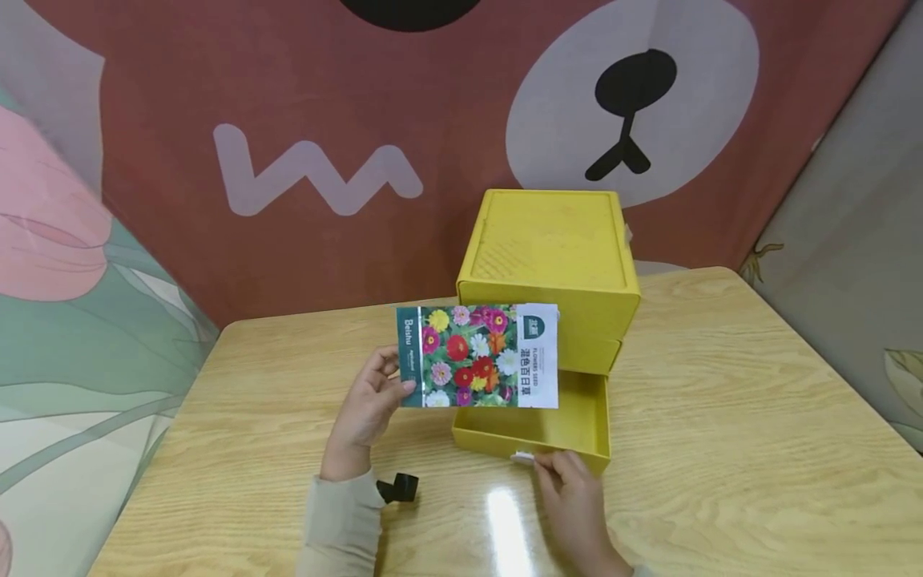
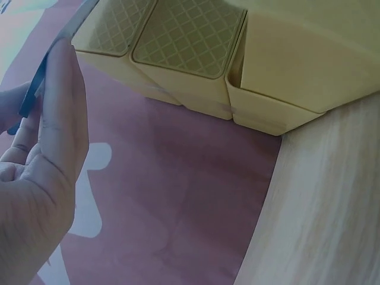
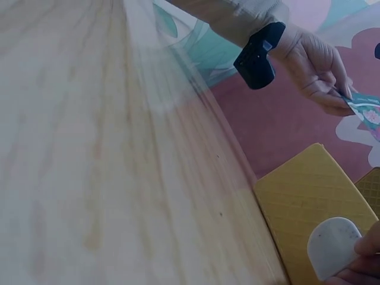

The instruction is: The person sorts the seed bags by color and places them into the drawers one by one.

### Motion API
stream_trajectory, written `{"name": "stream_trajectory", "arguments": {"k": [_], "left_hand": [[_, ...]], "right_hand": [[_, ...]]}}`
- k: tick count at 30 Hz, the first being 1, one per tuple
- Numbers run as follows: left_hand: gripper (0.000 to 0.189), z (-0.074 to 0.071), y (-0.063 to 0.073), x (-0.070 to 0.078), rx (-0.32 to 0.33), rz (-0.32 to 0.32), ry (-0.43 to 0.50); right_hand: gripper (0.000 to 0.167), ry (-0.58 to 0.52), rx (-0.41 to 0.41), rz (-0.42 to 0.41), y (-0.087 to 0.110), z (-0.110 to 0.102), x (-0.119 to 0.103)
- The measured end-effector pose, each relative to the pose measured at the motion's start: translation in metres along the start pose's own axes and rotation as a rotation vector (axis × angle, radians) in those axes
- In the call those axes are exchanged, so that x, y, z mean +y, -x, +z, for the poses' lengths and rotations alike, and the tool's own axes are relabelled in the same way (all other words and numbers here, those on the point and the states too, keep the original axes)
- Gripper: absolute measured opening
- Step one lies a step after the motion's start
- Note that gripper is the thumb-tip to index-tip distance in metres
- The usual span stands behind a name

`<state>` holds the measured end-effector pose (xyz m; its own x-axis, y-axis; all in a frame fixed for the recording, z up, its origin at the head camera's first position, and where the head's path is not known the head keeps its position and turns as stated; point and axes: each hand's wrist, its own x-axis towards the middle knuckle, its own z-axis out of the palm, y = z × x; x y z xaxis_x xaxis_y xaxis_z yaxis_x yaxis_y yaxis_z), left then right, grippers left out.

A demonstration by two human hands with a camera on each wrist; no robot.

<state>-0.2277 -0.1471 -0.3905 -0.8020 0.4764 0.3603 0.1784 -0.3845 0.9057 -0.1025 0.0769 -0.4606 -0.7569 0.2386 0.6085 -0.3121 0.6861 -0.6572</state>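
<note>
My left hand (image 1: 366, 407) pinches the left end of a flower seed packet (image 1: 472, 357), thumb in front, and holds it up over the drawer. Colourful blooms are printed across the packet; it hides part of the yellow drawer box behind. In the left wrist view the packet (image 2: 37, 86) shows edge-on beside the palm. The bottom drawer (image 1: 497, 442) is pulled out, with its bare yellow floor showing. At the drawer front my right hand (image 1: 575, 506) pinches the rounded white pull tab (image 1: 522, 457), which shows larger as a white tab (image 3: 332, 246) in the right wrist view.
The yellow drawer box (image 1: 551, 240) stands at the back of the wooden table (image 1: 721, 417), close to a wall hanging (image 1: 324, 248) with a cartoon bear. A black wrist camera (image 1: 400, 487) sits on my left cuff.
</note>
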Motion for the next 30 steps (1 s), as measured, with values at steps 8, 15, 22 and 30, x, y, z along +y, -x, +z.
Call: {"name": "stream_trajectory", "arguments": {"k": [8,15,22,30], "left_hand": [[0.036,0.006,-0.001,-0.004,-0.020,-0.046,-0.001],[0.036,0.009,-0.002,-0.009,-0.026,-0.057,0.000],[0.037,0.011,-0.003,-0.012,-0.055,-0.061,0.005],[0.037,0.016,-0.006,-0.014,-0.050,-0.098,0.001]], "right_hand": [[0.017,-0.013,0.020,0.032,0.003,-0.001,-0.004],[0.017,0.034,0.064,0.024,0.004,-0.005,-0.007],[0.016,0.021,0.119,-0.061,-0.003,-0.019,-0.013],[0.001,-0.062,0.262,-0.157,-0.029,-0.034,-0.003]]}}
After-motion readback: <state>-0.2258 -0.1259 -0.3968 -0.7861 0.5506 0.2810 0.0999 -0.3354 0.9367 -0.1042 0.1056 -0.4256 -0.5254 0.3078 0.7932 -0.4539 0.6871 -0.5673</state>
